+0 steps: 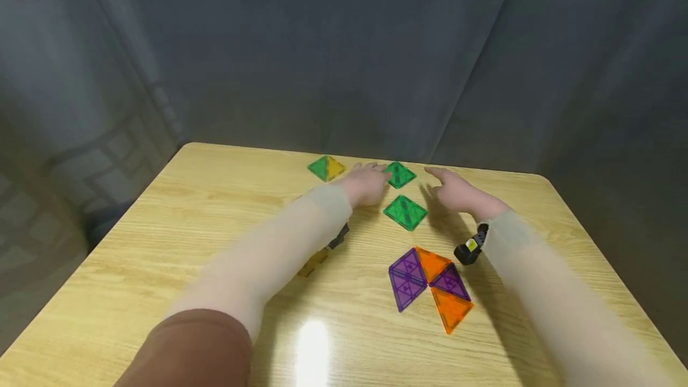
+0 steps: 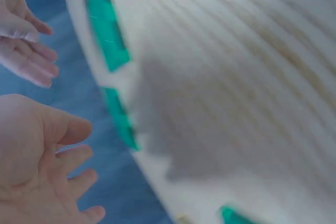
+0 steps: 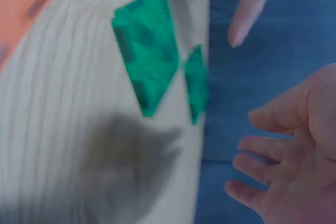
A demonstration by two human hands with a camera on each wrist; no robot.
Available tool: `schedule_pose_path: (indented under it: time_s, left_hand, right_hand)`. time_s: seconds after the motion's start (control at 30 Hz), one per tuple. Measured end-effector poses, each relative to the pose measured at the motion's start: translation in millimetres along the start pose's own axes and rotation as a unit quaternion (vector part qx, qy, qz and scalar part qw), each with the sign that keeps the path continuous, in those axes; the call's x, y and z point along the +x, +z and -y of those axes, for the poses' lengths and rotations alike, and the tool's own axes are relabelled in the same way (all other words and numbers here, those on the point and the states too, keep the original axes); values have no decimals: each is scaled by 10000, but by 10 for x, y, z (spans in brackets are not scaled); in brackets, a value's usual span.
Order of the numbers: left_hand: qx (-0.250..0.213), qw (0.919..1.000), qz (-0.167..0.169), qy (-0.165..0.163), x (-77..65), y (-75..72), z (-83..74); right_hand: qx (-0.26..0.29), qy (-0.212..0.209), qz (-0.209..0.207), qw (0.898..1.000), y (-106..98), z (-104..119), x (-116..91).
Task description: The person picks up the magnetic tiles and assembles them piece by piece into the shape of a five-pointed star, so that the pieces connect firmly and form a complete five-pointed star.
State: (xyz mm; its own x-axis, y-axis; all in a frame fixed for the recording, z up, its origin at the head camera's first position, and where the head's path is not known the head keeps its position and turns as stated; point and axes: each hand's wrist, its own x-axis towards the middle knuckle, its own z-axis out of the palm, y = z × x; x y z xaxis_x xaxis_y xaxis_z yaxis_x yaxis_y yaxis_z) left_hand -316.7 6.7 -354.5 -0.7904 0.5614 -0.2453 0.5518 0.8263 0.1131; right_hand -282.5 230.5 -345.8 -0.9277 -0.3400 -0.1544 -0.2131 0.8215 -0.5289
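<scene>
My left hand [image 1: 368,184] hovers over the far part of the table, fingers spread, its fingertips overlapping the edge of a green tile diamond [image 1: 402,175] in the head view. Across from it, my right hand [image 1: 457,191] reaches forward above the table with fingers extended. Nearer to me lies a second green diamond [image 1: 405,212], between the two forearms. In the left wrist view the left palm [image 2: 26,161] shows with loosely bent fingers and nothing held. The right wrist view likewise shows the right palm [image 3: 294,166] bare, beside both green diamonds.
Purple tiles [image 1: 407,279] and orange tiles [image 1: 451,308] form a partial fan closer to me. A green and yellow diamond [image 1: 326,168] lies at the far edge, left of the left hand. Yellow tiles [image 1: 313,263] show partly beneath the left forearm. A dark curtain [image 1: 333,64] hangs behind the table.
</scene>
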Motion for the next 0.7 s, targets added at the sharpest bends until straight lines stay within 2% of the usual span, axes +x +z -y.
schedule_pose_path:
  time_s: [0.1,0.2,0.3,0.43,0.53,0.7]
  left_hand:
    - [81,9995,-40,317,-165,-95,-13]
    - [139,9966,52,805,-365,-97,-90]
    - [283,9896,210,1391,-616,25,-212]
    - [820,9738,378,2089,-886,247,-367]
    - [1282,9650,404,2252,-996,373,-438]
    - [1638,9608,332,2210,-1062,523,-438]
  right_hand:
    - [35,13,134,9999,-160,6,-263]
    - [-128,-94,220,9996,-207,0,-566]
    - [-384,-404,264,9981,-103,-12,-903]
    - [-709,-729,537,9934,173,23,-1373]
    - [-1097,-765,668,9888,407,26,-1608]
    - [-1702,-390,431,9837,724,3,-1751]
